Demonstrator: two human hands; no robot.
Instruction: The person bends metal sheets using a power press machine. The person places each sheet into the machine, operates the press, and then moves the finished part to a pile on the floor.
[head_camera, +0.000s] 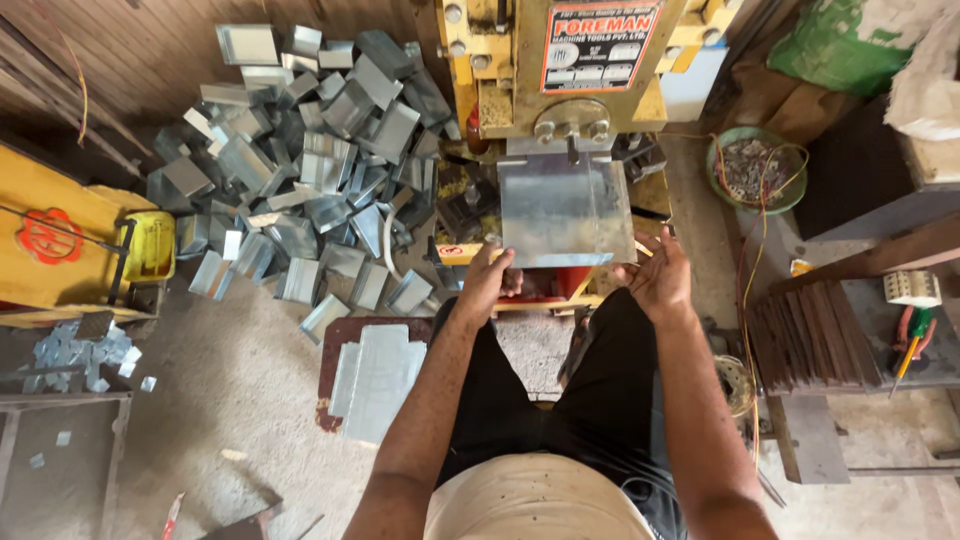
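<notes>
Both forearms reach forward to the flat metal sheet (566, 212) lying on the yellow press machine (560, 60), just ahead of the hands. Left hand (487, 280) has its grip pinching the sheet's near-left edge; right hand (659, 275) sits spread beside the near-right corner, seemingly just touching.

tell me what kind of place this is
Most likely a small sheet-metal workshop. A yellow press machine stands before the seated person, whose left hand and right hand hold a flat metal sheet at it, beside a heap of bent metal pieces on the floor.
</notes>
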